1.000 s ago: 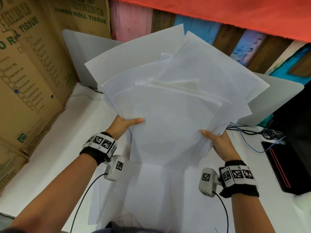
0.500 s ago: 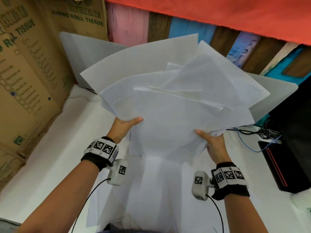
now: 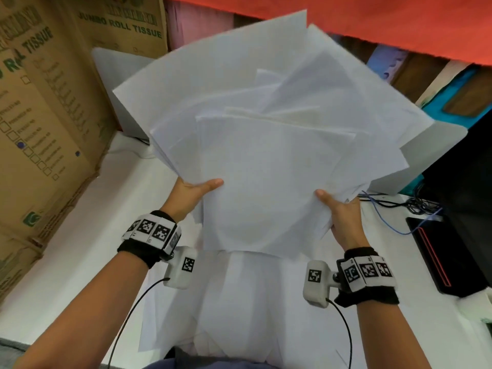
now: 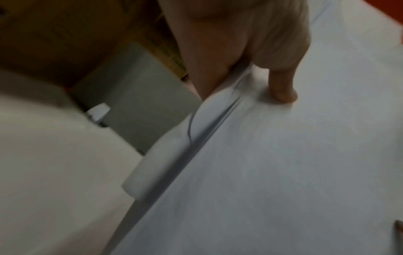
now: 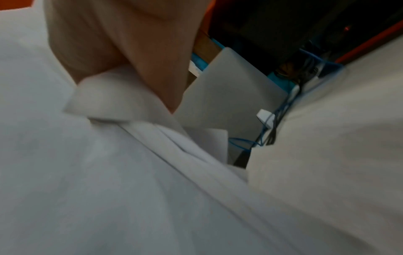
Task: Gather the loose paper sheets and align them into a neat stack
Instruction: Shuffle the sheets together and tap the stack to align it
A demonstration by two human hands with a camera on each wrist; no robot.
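White table (image 3: pixel 80 235) under my arms, cardboard JUMBO ROLL TISSUE boxes (image 3: pixel 48 107) at my left, painted plank wall (image 3: pixel 415 73) ahead, orange cloth (image 3: pixel 399 20) above, blue cable (image 3: pixel 386 217) and black device (image 3: pixel 447 259) right.

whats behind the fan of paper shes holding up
Behind the held sheets, two grey panels poke out on either side, in front of cardboard boxes and a painted plank wall. Everything directly behind the paper's middle is covered.

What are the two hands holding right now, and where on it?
Both grip the fanned paper sheets at the lower side edges: left hand on the left edge, right hand on the right edge.
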